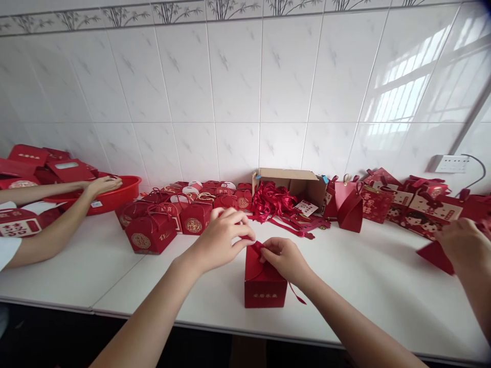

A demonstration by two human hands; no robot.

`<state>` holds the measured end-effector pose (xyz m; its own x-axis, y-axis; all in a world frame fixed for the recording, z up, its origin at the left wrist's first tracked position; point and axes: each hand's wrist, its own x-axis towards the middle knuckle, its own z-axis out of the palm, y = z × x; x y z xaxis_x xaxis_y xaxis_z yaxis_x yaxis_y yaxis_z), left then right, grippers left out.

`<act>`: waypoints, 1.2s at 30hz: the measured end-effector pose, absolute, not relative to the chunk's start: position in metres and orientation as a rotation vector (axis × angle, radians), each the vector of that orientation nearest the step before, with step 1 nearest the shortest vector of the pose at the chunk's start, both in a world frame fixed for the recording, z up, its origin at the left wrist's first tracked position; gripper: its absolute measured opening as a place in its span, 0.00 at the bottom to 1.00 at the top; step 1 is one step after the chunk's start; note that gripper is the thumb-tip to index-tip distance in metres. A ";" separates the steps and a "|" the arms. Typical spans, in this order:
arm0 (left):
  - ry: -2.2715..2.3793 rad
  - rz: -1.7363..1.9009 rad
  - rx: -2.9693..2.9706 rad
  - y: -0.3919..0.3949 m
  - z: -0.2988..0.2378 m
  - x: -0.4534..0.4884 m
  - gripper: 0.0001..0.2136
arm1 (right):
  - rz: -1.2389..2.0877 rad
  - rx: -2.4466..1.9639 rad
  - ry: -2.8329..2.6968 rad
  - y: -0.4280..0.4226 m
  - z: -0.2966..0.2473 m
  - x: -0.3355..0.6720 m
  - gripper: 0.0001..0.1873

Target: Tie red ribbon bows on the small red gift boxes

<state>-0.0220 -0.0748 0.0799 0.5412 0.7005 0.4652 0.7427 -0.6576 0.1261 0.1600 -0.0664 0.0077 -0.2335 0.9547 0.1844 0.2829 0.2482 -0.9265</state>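
A small red gift box [265, 295] with gold characters on its front stands upright before me, its rounded top flaps folded over. My right hand [282, 255] pinches at the top of this box, thumb and forefinger closed on a red ribbon [297, 294] whose loose tail hangs down the right side. Just to the upper left, my left hand [222, 236] has its thumb and fingers together on a bit of the red ribbon, which its fingers mostly hide.
Several finished red boxes [151, 232] stand back left. Behind, a cardboard carton [316, 189] lies beside a heap of red ribbons [272, 202]. A co-worker's hands [102, 186] are over a red basin [128, 194] at left; another person's hand [462, 243] works at right.
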 end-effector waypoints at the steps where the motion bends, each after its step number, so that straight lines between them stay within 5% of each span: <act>1: -1.190 -0.707 -2.694 -0.069 0.084 -0.017 0.08 | 1.035 -1.120 -1.739 -0.067 0.009 0.162 0.07; 6: -1.021 -0.775 -2.703 -0.042 0.080 0.010 0.07 | 1.061 -1.059 -1.808 -0.069 0.010 0.168 0.14; 12: -1.658 -1.536 -2.614 -0.051 0.040 0.006 0.10 | 1.175 -1.028 -1.658 -0.069 0.005 0.167 0.24; 19: -1.820 -1.950 -2.735 -0.077 0.005 0.003 0.08 | 1.122 -0.952 -1.536 -0.068 -0.005 0.166 0.19; 36: -1.760 -1.859 -2.552 -0.080 -0.002 0.014 0.03 | 0.685 -1.167 -1.667 -0.073 -0.012 0.166 0.10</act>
<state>0.0142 -0.0798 -0.0023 0.0520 0.8840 0.4646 0.4156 -0.4422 0.7948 0.1657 -0.0734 -0.0121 -0.0888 0.9194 0.3833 0.3846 0.3866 -0.8382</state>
